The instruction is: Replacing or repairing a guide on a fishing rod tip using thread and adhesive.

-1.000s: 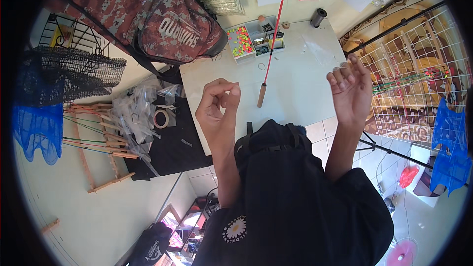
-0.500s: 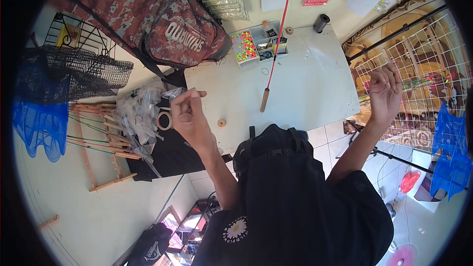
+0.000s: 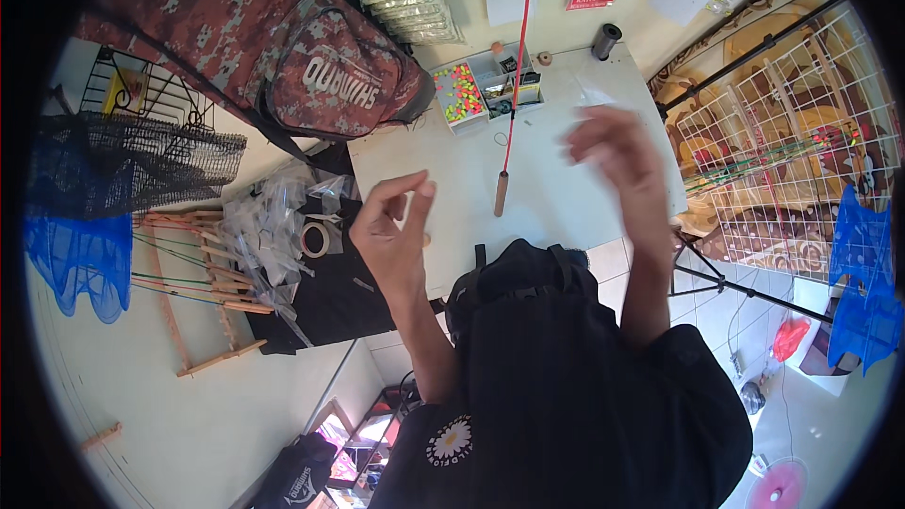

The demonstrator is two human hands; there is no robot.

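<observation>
My left hand (image 3: 391, 231) is raised over the near left part of the white table, fingers curled and thumb tip brought close to the index fingertip. Anything in that pinch is too thin or small to make out. Over the table's right side, my right hand (image 3: 617, 155) is smeared by motion, so its fingers are unclear. Between the hands, a thin red fishing rod (image 3: 512, 137) with a brown handle (image 3: 501, 196) lies apart from both. Beyond it sits a divided tray (image 3: 493, 123) beside a box of bright small floats (image 3: 460, 94).
A camouflage bag (image 3: 330, 85) stands at the back left. Clear plastic bags (image 3: 259, 217) and a tape roll (image 3: 315, 239) lie left of my left hand. A black cylinder (image 3: 606, 41) stands at the back right. A white wire grid (image 3: 764, 151) borders the right side.
My right hand has swung left and inward over the table. My left hand has shifted slightly right and lower, partly covering the small wooden ring. The view has tilted a little.
</observation>
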